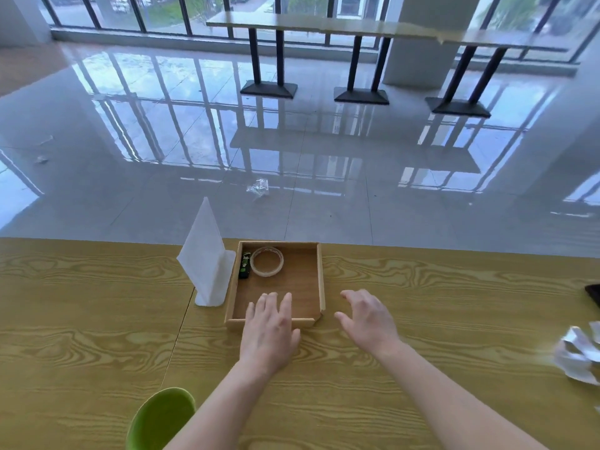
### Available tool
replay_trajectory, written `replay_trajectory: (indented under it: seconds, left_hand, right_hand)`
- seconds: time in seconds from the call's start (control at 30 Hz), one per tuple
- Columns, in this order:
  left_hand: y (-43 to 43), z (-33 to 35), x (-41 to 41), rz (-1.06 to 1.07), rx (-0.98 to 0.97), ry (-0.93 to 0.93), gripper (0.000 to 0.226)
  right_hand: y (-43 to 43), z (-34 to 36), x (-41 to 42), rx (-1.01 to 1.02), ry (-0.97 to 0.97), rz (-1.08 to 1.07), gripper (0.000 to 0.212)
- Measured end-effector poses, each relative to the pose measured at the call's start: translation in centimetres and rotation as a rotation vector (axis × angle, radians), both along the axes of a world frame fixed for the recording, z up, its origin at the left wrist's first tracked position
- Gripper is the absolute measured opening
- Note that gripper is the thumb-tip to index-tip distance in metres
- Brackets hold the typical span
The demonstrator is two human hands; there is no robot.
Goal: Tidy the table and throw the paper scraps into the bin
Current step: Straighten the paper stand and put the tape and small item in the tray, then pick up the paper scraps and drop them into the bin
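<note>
Both forearms reach forward over the table [97,319]. The left hand [271,329] lies palm down across the near rim of a shallow wooden tray [321,280], its fingers [285,303] spread and released, reaching over the tray's floor and grasping nothing. The right hand [367,319] hovers palm down just right of the tray's near right corner, fingers loosely curled and empty. In the tray's far left corner sit a roll of clear tape [267,261] and a small black-and-green object [245,265]. A white napkin holder [207,261] stands just left of the tray. Crumpled paper [579,358] lies at the table's right edge. A green bin [160,420] shows at the near edge.
</note>
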State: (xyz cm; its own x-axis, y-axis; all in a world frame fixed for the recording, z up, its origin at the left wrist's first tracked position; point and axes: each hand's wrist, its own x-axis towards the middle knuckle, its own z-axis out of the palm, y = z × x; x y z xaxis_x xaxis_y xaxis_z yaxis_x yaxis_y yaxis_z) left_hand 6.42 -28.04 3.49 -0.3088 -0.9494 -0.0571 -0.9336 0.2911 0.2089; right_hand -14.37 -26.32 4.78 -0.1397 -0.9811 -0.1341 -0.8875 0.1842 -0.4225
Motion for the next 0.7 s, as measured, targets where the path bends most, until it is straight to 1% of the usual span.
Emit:
replay_trajectory:
  seconds: [0.1, 0.33, 0.5, 0.7]
  left_hand:
    - [0.6, 0.7, -1.6, -0.07, 0.003, -0.007, 0.075]
    - [2.8, 2.7, -6.3, -0.224, -0.03, 0.009, 0.076]
    - [5.2, 4.1, -11.3, -0.306, -0.046, 0.009, 0.077]
    - [9.2, 4.8, -19.1, -0.363, -0.067, 0.005, 0.076]
  right_hand:
    - [2.1, 0.6, -0.6, -0.014, 0.046, -0.021, 0.051]
    - [6.9, 2.5, -3.9, -0.018, 0.075, -0.132, 0.055]
    - [10.2, 3.7, -8.5, -0.035, 0.054, -0.202, 0.057]
    - [14.6, 4.3, -15.7, -0.048, 0.016, -0.268, 0.057]
